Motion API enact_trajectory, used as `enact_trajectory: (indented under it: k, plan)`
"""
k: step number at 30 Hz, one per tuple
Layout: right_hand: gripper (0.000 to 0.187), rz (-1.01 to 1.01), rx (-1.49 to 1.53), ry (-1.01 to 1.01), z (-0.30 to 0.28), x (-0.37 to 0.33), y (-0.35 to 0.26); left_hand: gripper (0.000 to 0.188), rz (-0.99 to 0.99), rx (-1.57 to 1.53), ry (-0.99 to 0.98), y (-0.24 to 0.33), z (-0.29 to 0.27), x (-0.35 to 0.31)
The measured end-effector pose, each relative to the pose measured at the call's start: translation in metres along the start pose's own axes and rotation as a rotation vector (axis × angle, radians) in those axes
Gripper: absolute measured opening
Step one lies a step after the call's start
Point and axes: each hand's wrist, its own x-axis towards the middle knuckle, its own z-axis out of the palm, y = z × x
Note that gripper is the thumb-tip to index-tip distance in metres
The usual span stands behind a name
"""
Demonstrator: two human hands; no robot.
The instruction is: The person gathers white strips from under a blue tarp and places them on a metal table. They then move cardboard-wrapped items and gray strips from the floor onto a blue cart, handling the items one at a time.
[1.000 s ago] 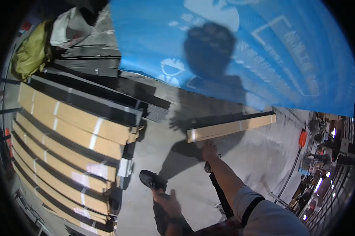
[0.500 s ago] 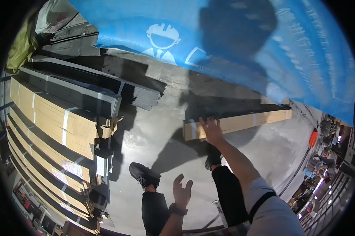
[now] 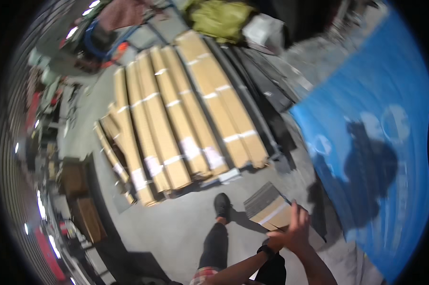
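A long brown cardboard carton with a white strap points away from me, foreshortened; its far part looks dark grey. My right hand grips its near right side, fingers closed along the edge. My left hand, below the dark watch, holds the near end, its fingers partly hidden by the carton and the right hand. Both hands are close together. Whether the carton's far end touches the floor, I cannot tell.
Several long strapped cartons lie side by side on the grey floor ahead. Dark long pieces lie at their right. A blue sheet borders the right side. My shoe stands near the carton ends. Brown boxes are at left.
My view has swung left toward the carton row. My left hand, formerly open and apart, has joined the right at the carton, which has turned to point away from me.
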Motion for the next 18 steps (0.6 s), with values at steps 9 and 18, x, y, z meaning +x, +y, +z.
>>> enact_trajectory:
  k: [9,18]
  plan:
    - [0.105,0.022,-0.035,-0.557,-0.043,-0.103,0.123,0.05,0.425,-0.413,0.099,0.212,-0.199,-0.13]
    - [0.1,0.239,0.129,-0.673,-0.069,-0.134,0.034,0.063,0.422,-0.681,0.195,0.25,-0.369,-0.215]
